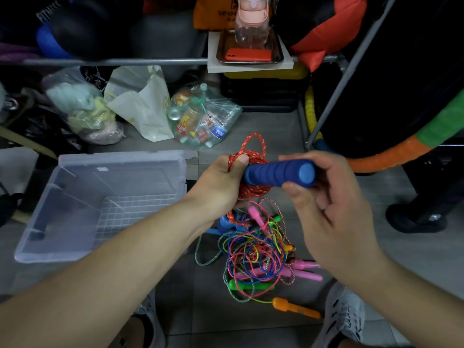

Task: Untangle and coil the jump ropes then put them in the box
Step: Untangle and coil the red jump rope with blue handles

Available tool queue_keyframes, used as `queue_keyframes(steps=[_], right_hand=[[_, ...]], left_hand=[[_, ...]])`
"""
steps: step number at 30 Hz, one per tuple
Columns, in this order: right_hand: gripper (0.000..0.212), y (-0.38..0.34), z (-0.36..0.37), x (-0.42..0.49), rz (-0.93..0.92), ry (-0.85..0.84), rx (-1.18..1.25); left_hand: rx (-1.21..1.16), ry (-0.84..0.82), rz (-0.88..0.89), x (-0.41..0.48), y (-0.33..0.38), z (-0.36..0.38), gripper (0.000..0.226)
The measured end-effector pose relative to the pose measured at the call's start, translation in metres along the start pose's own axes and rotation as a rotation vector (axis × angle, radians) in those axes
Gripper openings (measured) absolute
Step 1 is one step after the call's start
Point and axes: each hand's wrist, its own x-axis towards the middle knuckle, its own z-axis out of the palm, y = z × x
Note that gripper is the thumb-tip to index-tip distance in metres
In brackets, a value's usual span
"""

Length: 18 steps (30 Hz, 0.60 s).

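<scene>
Grey tile floor (pixel 276 129) w/ clear box (pixel 120 156), rope tangle (pixel 256 249); cluttered rack (pixel 113 62) behind.

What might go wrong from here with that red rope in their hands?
1. Only the left hand pinches the red rope loops, while the right hand holds its handle. If that pinch eases, the coil may spring open before reaching the box.
2. Its lower end seems to hang into the tangle on the floor, so lifting may snag other ropes.

Left forearm (pixel 120 257), right forearm (pixel 391 280) bare. Right sneaker (pixel 345 315) pale grey knit, dark slit markings; left sneaker (pixel 153 322) same grey.
</scene>
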Motion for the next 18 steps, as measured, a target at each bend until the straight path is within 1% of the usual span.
queue_keyframes(steps=[2, 4, 6, 7, 8, 9, 11, 12, 13, 15, 17, 18], right_hand=[[0.028, -0.004, 0.002, -0.002, 0.024, -0.011, 0.058], [0.034, -0.009, 0.001, -0.006, -0.082, -0.096, -0.018], [0.038, -0.013, -0.004, -0.009, -0.224, -0.142, -0.063], [0.037, -0.016, -0.006, -0.009, -0.245, -0.131, -0.037], [0.036, -0.017, -0.007, -0.009, -0.216, -0.099, 0.001], [0.035, -0.015, -0.008, -0.007, -0.139, -0.06, 0.04], [0.034, -0.006, -0.012, 0.0, 0.094, 0.005, 0.074], [0.035, 0.002, -0.017, 0.005, 0.208, -0.012, 0.056], [0.036, 0.01, -0.025, 0.009, 0.294, -0.07, 0.027], [0.035, 0.019, -0.038, 0.019, 0.391, -0.272, -0.028], [0.05, 0.023, -0.04, 0.02, 0.473, -0.45, -0.057], [0.055, 0.025, -0.037, 0.019, 0.501, -0.481, -0.086]], left_hand=[[0.043, 0.0, -0.027, 0.003, -0.003, -0.001, 0.039], [0.013, 0.035, -0.085, 0.009, -0.004, -0.007, 0.041], [-0.119, 0.077, -0.146, 0.013, -0.001, -0.017, 0.039], [-0.197, 0.08, -0.164, 0.015, 0.0, -0.022, 0.038], [-0.27, 0.071, -0.176, 0.016, 0.001, -0.025, 0.036], [-0.327, 0.055, -0.18, 0.015, 0.002, -0.026, 0.031], [-0.371, 0.04, -0.155, 0.012, 0.005, -0.024, 0.026], [-0.37, 0.045, -0.128, 0.011, 0.006, -0.023, 0.025], [-0.357, 0.054, -0.091, 0.009, 0.008, -0.023, 0.024], [-0.301, 0.045, 0.005, 0.007, 0.014, -0.024, 0.024], [-0.232, 0.015, 0.089, 0.005, 0.017, -0.026, 0.029], [-0.195, 0.003, 0.115, 0.004, 0.018, -0.026, 0.031]])
